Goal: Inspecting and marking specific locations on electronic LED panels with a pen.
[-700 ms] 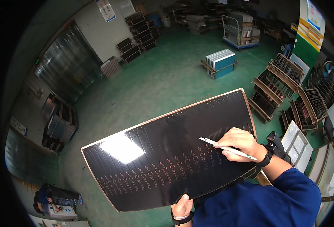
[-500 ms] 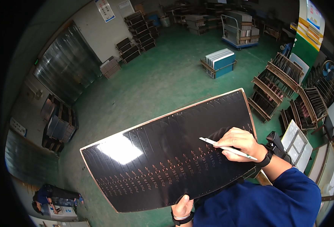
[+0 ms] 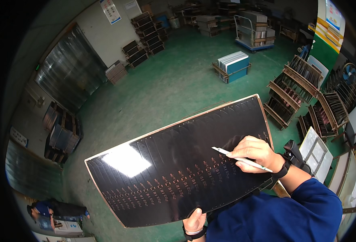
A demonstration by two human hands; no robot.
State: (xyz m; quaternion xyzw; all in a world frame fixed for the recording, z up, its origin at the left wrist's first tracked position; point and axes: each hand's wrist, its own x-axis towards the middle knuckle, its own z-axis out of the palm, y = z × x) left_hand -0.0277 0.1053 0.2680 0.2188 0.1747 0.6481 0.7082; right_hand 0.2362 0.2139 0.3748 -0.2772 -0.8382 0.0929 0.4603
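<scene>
A large glossy black circuit board panel (image 3: pixel 170 161) with copper-coloured edges is tilted in front of me. Rows of small copper marks run across its lower half, and a bright reflection covers part of its left side. My left hand (image 3: pixel 195 220) grips the bottom edge, thumb on the face and the other fingers hidden behind it. In my right hand (image 3: pixel 253 154), over the panel's right part, is a slim white pen-shaped craft knife (image 3: pixel 221 150). Its slanted tip points up and left above the black surface; I cannot tell whether it touches.
Blue and white panels (image 3: pixel 238 66) stand in a rack ahead on the green floor (image 3: pixel 153 84). Slotted racks (image 3: pixel 284 97) stand at right, near a framed grey board (image 3: pixel 315 155). A loaded trolley (image 3: pixel 253 36) is farther back. At lower left another person (image 3: pixel 51 211) leans over a stack.
My hands, the panel and the craft knife hold almost the same place. The person at lower left has shifted a little, and the view has moved very slightly.
</scene>
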